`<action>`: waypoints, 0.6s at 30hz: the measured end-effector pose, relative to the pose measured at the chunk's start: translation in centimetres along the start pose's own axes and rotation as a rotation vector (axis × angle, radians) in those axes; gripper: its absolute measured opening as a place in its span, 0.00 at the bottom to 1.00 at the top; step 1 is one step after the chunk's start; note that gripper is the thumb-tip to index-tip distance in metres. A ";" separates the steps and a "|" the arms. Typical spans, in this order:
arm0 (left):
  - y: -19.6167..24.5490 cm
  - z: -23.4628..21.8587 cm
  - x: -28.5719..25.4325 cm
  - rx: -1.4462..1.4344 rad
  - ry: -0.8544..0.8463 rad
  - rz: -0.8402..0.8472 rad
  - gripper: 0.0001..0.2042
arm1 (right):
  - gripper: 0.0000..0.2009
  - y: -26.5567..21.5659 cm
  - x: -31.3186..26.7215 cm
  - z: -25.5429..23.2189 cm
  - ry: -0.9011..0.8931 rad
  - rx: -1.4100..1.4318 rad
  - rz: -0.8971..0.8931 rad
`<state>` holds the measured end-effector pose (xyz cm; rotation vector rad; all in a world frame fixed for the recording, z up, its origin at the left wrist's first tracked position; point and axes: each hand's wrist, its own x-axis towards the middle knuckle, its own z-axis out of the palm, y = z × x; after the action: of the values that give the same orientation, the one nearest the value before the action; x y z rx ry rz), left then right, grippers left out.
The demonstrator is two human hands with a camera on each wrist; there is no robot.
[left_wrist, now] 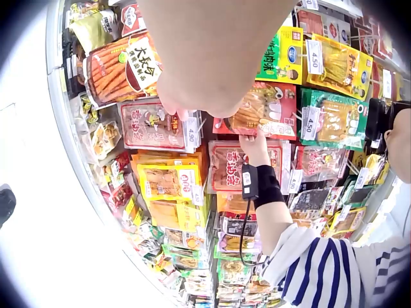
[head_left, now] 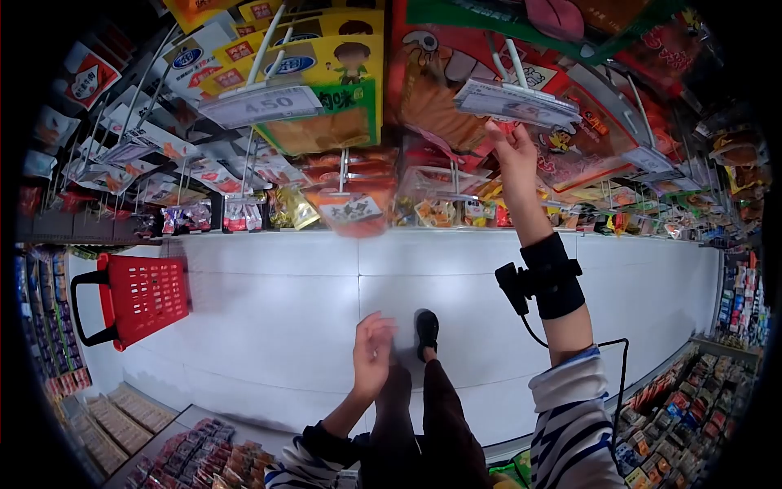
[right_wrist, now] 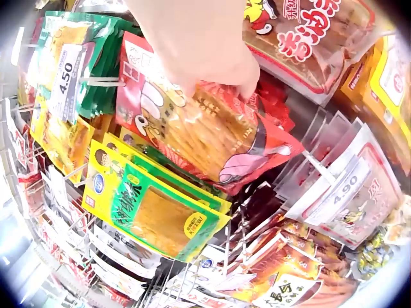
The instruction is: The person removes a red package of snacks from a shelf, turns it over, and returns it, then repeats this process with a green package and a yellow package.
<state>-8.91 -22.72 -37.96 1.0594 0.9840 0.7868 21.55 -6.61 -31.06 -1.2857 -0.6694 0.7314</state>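
Shop aisle with a pale tiled floor (head_left: pixel 269 326), a display of hanging snack packets on wire hooks, and a red shopping basket (head_left: pixel 155 297) standing to the person's left. The red snack packet (right_wrist: pixel 205 131), printed with cartoon eyes and showing orange-brown strips through its window, lies among the hanging stock, beside the green-and-yellow packets (right_wrist: pixel 164 215) and near a white price tag (head_left: pixel 513 104). Judged by its look, it is light; the film is soft and somewhat slippery, the contents pliable and liable to crease if squeezed. A pinch on the flat sealed margin, clear of the filled middle, would suit it best. The right hand (head_left: pixel 515 155) grips the packet at one edge, fingers bent over the film, the forearm reaching up and forward. The left hand (head_left: pixel 373 354) is raised over the floor, apart from the display, its fingers loosely bent and holding nothing.
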 end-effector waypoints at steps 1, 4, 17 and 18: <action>-0.1 0.0 -0.1 0.000 -0.004 0.004 0.16 | 0.09 0.4 0.2 -0.1 -0.020 -0.030 0.002; -0.2 0.1 -0.2 -0.008 -0.005 0.000 0.16 | 0.08 1.7 0.3 -0.4 -0.058 -0.052 0.031; 1.2 0.4 -0.3 0.017 0.009 0.015 0.15 | 0.08 -1.1 -6.3 -3.9 0.015 -0.272 0.000; 1.3 0.4 -0.2 0.014 0.011 0.023 0.15 | 0.07 -1.5 -7.2 -4.1 0.015 -0.273 -0.019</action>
<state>-8.69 -22.67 -36.56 1.0813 0.9900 0.8063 20.58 -14.91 -30.48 -1.5301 -0.7885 0.6285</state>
